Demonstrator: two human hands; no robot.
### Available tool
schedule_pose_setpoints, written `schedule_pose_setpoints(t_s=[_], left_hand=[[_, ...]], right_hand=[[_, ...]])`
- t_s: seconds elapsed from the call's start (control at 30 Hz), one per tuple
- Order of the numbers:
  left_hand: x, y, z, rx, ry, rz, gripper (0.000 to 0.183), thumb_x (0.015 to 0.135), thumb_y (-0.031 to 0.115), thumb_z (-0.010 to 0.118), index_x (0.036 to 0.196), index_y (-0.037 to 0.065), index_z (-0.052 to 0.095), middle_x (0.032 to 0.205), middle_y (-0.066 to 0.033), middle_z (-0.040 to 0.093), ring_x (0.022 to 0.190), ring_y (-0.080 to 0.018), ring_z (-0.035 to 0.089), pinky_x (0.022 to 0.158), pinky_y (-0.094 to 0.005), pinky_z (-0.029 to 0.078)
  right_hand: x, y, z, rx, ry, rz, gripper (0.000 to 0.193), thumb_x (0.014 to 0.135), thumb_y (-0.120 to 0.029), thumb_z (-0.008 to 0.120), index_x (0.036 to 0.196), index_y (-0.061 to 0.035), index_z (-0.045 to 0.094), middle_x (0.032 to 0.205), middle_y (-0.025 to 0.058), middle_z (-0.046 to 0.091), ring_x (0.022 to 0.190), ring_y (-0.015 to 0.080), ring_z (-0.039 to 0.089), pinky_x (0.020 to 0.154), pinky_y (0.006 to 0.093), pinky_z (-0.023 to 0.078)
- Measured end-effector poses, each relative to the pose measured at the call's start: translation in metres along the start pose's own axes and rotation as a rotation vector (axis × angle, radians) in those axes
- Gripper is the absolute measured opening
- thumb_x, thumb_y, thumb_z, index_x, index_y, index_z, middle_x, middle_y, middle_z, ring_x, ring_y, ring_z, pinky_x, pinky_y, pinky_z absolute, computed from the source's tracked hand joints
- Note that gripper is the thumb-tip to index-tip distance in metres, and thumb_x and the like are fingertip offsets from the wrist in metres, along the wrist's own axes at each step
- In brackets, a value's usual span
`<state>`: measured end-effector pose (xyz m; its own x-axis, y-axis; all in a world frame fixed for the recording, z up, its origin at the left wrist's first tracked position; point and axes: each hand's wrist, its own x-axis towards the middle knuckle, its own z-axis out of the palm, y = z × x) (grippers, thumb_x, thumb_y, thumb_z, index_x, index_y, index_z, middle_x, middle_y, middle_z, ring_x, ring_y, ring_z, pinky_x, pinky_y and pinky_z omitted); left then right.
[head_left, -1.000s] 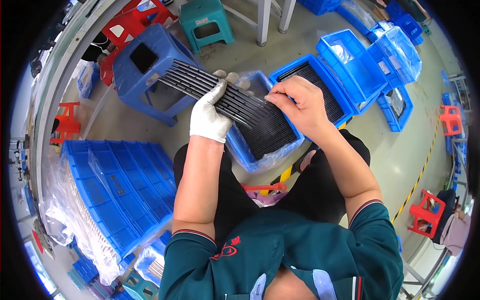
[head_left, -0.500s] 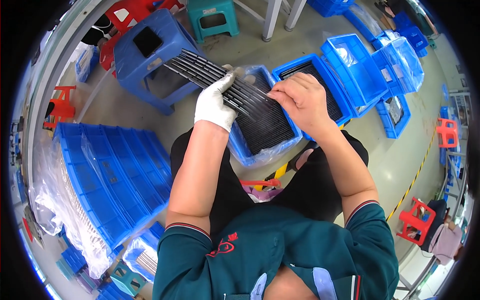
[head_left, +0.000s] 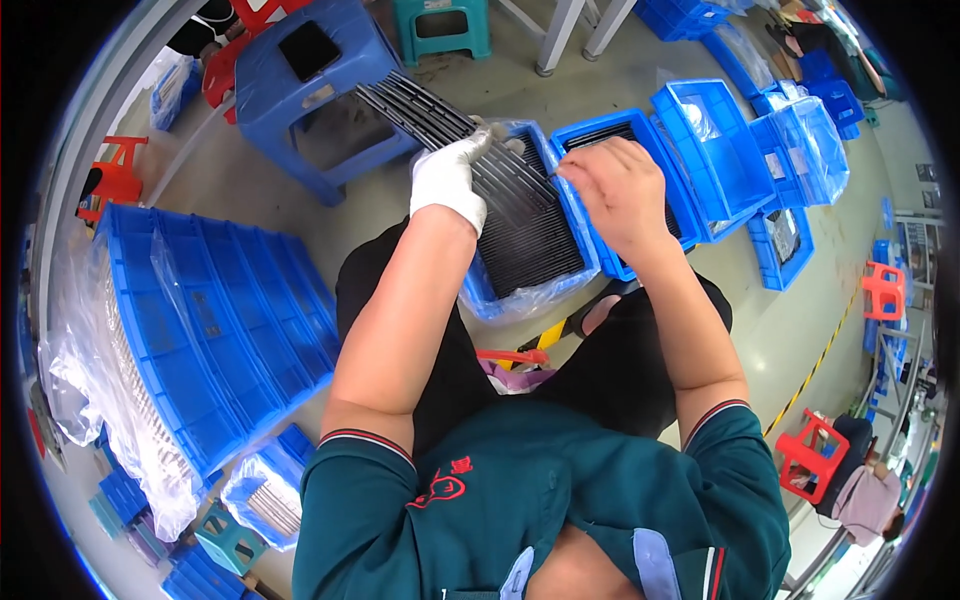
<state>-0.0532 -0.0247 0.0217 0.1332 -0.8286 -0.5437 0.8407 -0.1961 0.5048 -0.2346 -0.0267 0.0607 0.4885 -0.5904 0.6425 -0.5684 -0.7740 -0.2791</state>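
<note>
A fanned bundle of thin black rods (head_left: 415, 108) lies slantwise in my left hand (head_left: 448, 180), which wears a white glove and is closed around the bundle's middle. My right hand (head_left: 622, 195), bare, is closed in a pinch at the bundle's lower right end, its fingertips at the tip of one black rod. Under the bundle stands a blue bin (head_left: 592, 268) lined with clear plastic, with many similar black rods (head_left: 530, 255) lying in rows. Beside it, partly behind my right hand, a second blue bin (head_left: 562, 138) also holds dark rods.
A blue stool (head_left: 265, 85) with a dark flat rectangular object (head_left: 308, 50) stands at the far left. Stacked blue bins (head_left: 215, 330) rise left of my legs, wrapped in plastic. More blue bins (head_left: 715, 150) sit at the right. A teal stool (head_left: 440, 28) is farther off.
The view has shifted slightly. Both hands and the bundle appear a little farther right and higher, and my right fingers have drawn closer together at the rod end.
</note>
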Motion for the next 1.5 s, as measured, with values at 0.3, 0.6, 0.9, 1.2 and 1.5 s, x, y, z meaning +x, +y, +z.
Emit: schedule_pose_setpoints(t_s=[0.3, 0.6, 0.9, 1.2, 1.5], left_hand=[[0.002, -0.002, 0.001, -0.022, 0.01, 0.0, 0.007, 0.089, -0.001, 0.053, 0.094, 0.004, 0.055, 0.09, -0.0149, 0.063, 0.085, -0.0358, 0.064, 0.075, -0.0486, 0.055], [0.001, -0.003, 0.002, -0.056, 0.03, -0.017, 0.009, 0.085, -0.003, 0.059, 0.094, -0.004, 0.06, 0.086, -0.0169, 0.065, 0.071, -0.0309, 0.067, 0.061, -0.0416, 0.057], [0.003, -0.005, -0.001, 0.041, 0.0, -0.028, 0.009, 0.089, 0.001, 0.053, 0.098, 0.002, 0.054, 0.091, -0.0154, 0.064, 0.084, -0.0342, 0.065, 0.074, -0.0478, 0.057], [-0.005, -0.003, 0.006, 0.018, -0.017, -0.01, 0.01, 0.089, 0.002, 0.054, 0.098, -0.001, 0.055, 0.09, -0.0159, 0.065, 0.078, -0.0334, 0.066, 0.067, -0.0463, 0.058], [-0.002, -0.001, 0.002, -0.085, 0.011, -0.02, 0.009, 0.087, -0.001, 0.055, 0.095, -0.003, 0.06, 0.087, -0.0167, 0.064, 0.073, -0.031, 0.066, 0.064, -0.0422, 0.056]], right_hand=[[-0.004, -0.005, 0.002, 0.043, -0.112, -0.01, 0.009, 0.076, -0.013, 0.071, 0.076, -0.0071, 0.064, 0.07, 0.0054, 0.063, 0.068, 0.0243, 0.059, 0.065, 0.0349, 0.045], [-0.003, -0.006, 0.002, -0.013, -0.092, -0.068, 0.01, 0.075, -0.015, 0.071, 0.076, -0.0091, 0.064, 0.07, 0.0033, 0.062, 0.068, 0.0221, 0.059, 0.066, 0.0346, 0.045], [-0.008, -0.01, 0.007, -0.162, -0.143, -0.214, 0.009, 0.072, -0.015, 0.071, 0.075, -0.0109, 0.064, 0.072, 0.0006, 0.061, 0.074, 0.0197, 0.059, 0.07, 0.0334, 0.045], [0.003, -0.013, -0.002, -0.078, -0.042, -0.129, 0.009, 0.071, -0.012, 0.072, 0.077, -0.009, 0.065, 0.076, 0.0027, 0.063, 0.074, 0.0222, 0.059, 0.068, 0.0336, 0.045], [-0.005, -0.004, 0.01, 0.148, -0.031, 0.157, 0.009, 0.075, -0.013, 0.071, 0.075, -0.0073, 0.065, 0.067, 0.0051, 0.06, 0.067, 0.024, 0.058, 0.063, 0.0359, 0.046]])
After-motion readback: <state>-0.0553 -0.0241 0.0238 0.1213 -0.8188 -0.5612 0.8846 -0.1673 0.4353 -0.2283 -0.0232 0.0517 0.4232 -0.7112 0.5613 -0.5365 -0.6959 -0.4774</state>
